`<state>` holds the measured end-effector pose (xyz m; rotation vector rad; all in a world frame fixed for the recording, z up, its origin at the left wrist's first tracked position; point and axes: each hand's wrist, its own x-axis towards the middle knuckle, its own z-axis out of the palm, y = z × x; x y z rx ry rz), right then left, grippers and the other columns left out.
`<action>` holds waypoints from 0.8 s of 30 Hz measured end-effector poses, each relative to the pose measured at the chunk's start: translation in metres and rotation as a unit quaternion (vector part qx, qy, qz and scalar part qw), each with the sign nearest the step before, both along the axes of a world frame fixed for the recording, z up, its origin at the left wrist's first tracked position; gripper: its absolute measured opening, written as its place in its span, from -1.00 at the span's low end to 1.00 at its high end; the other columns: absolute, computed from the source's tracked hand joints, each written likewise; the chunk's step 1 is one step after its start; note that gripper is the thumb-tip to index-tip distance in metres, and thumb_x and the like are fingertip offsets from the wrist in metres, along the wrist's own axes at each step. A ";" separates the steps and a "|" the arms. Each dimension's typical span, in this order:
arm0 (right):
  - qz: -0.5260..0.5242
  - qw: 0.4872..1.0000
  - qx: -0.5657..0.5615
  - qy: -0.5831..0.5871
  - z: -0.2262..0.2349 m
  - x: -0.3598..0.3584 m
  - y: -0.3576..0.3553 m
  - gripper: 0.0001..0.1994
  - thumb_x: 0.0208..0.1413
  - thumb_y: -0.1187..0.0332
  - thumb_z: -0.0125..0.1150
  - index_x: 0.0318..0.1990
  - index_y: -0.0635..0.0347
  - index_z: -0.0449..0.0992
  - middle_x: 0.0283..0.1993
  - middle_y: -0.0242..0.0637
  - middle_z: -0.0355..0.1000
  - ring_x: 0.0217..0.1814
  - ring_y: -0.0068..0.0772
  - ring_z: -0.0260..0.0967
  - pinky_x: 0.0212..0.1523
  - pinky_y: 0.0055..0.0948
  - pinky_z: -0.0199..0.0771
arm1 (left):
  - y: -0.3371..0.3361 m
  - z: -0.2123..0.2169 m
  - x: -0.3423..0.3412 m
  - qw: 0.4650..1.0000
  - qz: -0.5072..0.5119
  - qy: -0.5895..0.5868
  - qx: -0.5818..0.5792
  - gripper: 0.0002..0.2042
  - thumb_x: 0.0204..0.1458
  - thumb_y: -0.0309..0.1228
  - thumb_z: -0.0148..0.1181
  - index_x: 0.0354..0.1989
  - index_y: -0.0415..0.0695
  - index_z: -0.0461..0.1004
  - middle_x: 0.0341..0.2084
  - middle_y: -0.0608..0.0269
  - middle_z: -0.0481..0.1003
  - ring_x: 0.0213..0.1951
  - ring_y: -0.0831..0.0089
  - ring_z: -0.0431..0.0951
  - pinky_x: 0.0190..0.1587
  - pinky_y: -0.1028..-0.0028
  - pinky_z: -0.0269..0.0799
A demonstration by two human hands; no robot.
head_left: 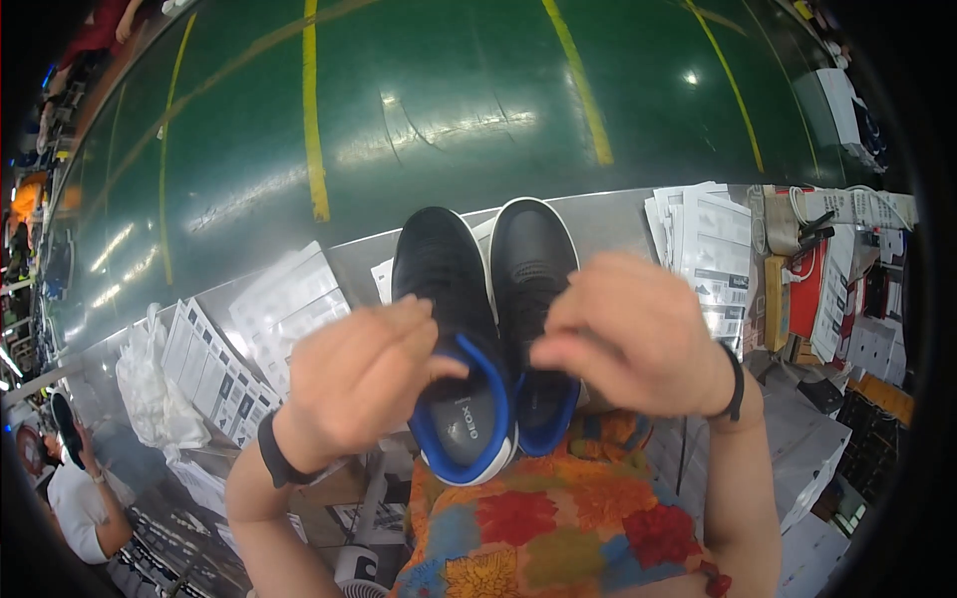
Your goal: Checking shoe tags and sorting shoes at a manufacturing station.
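Two black sneakers stand side by side, toes pointing away from me: the left sneaker and the right sneaker. Both have blue linings and white soles; a grey insole shows inside the left one. My left hand is at the left sneaker's lacing and opening, its fingers bunched and slightly blurred, the thumb by the blue collar. Over the right sneaker's lacing, my right hand is curled with thumb and fingers drawn in. Whatever thin thing either hand pinches, if any, cannot be made out.
Beyond the metal ledge runs a green surface with yellow lines. Printed sheets lie left, more sheets right. A white plastic bag sits far left. Boxes and cables crowd the right. Another person holds a shoe at lower left.
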<state>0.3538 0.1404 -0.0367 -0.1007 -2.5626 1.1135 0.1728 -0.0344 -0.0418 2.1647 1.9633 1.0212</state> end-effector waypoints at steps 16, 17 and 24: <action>-0.082 0.977 0.195 0.007 -0.056 0.049 -0.048 -0.70 -0.12 0.27 0.34 -0.21 0.18 0.52 -0.07 -0.27 0.45 -0.03 -0.21 0.39 0.09 -0.07 0.45 | -0.032 -0.051 0.032 0.999 -0.001 0.031 -0.013 -0.65 -0.25 -0.31 0.41 -0.33 -0.22 0.43 -0.28 0.04 0.49 -0.15 0.02 0.56 -0.22 0.22 0.59; -0.079 0.977 0.200 0.006 -0.056 0.050 -0.048 -0.73 -0.10 0.31 0.31 -0.21 0.19 0.52 -0.08 -0.27 0.45 -0.04 -0.21 0.39 0.10 -0.07 0.45 | -0.031 -0.051 0.032 1.000 -0.002 0.029 -0.006 -0.72 -0.19 -0.34 0.33 -0.36 -0.23 0.46 -0.31 0.04 0.49 -0.16 0.04 0.55 -0.23 0.21 0.60; -0.087 0.977 0.197 0.007 -0.056 0.050 -0.050 -0.80 -0.07 0.44 0.23 -0.24 0.24 0.54 -0.12 -0.23 0.48 -0.06 -0.16 0.41 0.02 -0.11 0.53 | -0.032 -0.052 0.032 0.999 -0.008 0.050 0.013 -0.80 -0.15 -0.42 0.29 -0.39 -0.26 0.46 -0.34 0.01 0.52 -0.21 0.06 0.58 -0.25 0.22 0.61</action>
